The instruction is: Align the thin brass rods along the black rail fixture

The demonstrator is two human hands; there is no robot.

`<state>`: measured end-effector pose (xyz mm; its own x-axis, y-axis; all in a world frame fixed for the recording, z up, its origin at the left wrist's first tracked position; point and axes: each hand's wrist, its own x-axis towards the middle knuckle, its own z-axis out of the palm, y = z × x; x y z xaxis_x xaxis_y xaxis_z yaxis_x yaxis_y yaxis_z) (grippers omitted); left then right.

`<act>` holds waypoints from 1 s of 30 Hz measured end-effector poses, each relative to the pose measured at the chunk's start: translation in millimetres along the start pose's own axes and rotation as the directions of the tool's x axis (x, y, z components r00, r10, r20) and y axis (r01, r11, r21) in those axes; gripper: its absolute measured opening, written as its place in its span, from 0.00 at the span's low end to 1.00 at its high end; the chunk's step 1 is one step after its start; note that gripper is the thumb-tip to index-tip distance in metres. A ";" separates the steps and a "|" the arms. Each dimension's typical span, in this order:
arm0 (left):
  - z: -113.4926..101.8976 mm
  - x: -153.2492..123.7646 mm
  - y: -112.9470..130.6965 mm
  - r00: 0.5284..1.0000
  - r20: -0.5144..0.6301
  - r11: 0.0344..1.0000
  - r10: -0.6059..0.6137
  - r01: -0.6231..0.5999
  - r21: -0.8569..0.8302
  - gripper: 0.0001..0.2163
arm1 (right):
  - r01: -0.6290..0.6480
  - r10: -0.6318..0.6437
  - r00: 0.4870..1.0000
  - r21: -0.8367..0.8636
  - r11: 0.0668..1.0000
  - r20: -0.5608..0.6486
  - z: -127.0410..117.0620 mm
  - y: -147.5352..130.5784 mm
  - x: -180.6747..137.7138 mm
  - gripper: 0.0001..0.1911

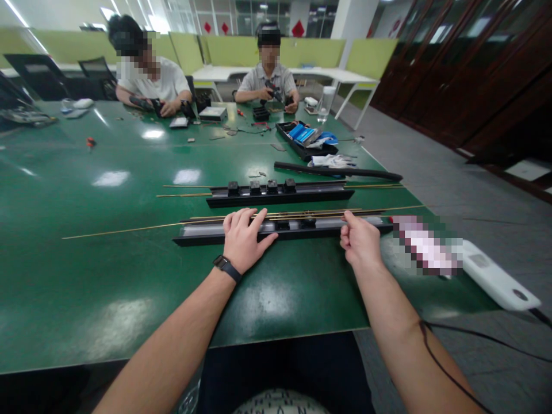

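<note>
A long black channel (200,234) with a pale inner strip lies crosswise on the table before me. Several thin brass-coloured rods (129,231) run along its far side and stick out past both ends. My left hand (242,238), a dark watch on its wrist, rests over the channel with the fingers spread across the rods. Toward the channel's right end, my right hand (361,238) is closed, thumb and forefinger pinched at a thin brass rod. Small black blocks (307,222) sit in the channel between my hands. Under my left palm the channel is hidden.
Behind lies a second black channel (280,198) with several black blocks and rods. Beyond are a black tube (336,171), gloves (332,161) and a black tray (302,150). A white device (495,276) lies right, its cable crossing my forearm. Two people work across the green table (107,287).
</note>
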<state>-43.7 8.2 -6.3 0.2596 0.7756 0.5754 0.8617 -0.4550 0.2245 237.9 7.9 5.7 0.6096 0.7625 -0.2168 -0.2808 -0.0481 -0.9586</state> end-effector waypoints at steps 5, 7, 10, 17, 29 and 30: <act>-0.5 0.0 0.3 1.000 0.005 1.000 0.001 -0.002 0.011 0.27 | 0.013 -0.012 0.999 -0.017 1.000 0.049 1.4 0.7 -4.0 0.13; -0.3 0.0 0.3 1.000 0.009 1.000 -0.001 0.001 0.012 0.27 | 0.009 -0.007 0.996 -0.019 1.000 0.085 2.5 0.1 -6.4 0.14; 0.1 -0.1 0.1 1.000 0.015 1.000 -0.005 0.005 0.008 0.27 | 0.002 -0.001 0.995 -0.011 1.000 0.099 3.0 0.4 -7.5 0.14; 0.0 -0.1 0.6 1.000 0.009 1.000 -0.002 0.002 0.011 0.27 | 0.006 -0.006 1.000 0.017 1.000 0.003 0.0 1.8 0.5 0.14; -0.2 -0.2 -0.2 1.000 0.008 1.000 -0.001 0.001 0.004 0.27 | -0.009 0.014 0.995 0.057 0.998 -0.098 -1.1 -2.2 5.2 0.11; -0.1 -0.3 -0.2 1.000 0.007 1.000 -0.001 0.001 0.002 0.27 | -0.008 0.014 0.994 0.059 0.998 -0.105 -1.3 -2.3 5.5 0.11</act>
<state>-44.0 8.1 -6.5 0.2612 0.7791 0.5699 0.8631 -0.4529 0.2235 242.9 11.4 6.5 0.6799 0.6901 -0.2482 -0.3284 -0.0161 -0.9444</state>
